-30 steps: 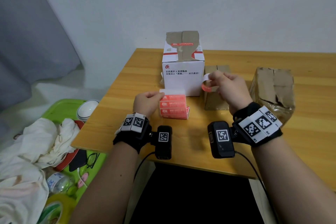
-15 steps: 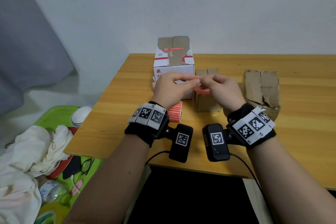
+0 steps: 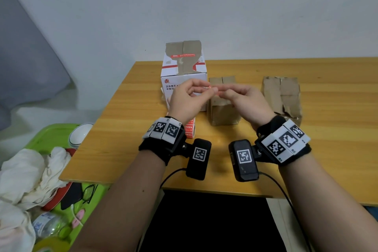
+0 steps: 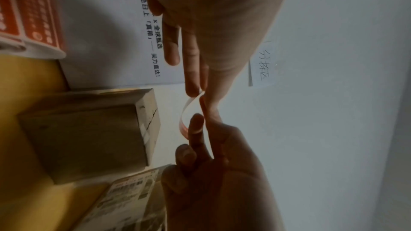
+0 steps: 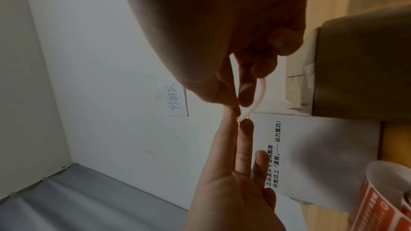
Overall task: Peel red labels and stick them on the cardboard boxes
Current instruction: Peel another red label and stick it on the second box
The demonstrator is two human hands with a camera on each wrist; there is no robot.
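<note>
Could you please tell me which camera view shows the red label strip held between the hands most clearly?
The left wrist view: the curled red label strip shows its red print and white backing between both hands' fingertips. The right wrist view shows only a pale, thin curved edge. In the head view it is a tiny red glimpse mostly hidden by fingers.

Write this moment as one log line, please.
left hand: pinches red label strip | right hand: pinches same strip | small brown cardboard box: unlabelled

Home room: wooden desk point(image 3: 327, 92), clothes pile point(image 3: 30, 172), curtain point(image 3: 26, 63), plain wall.
</note>
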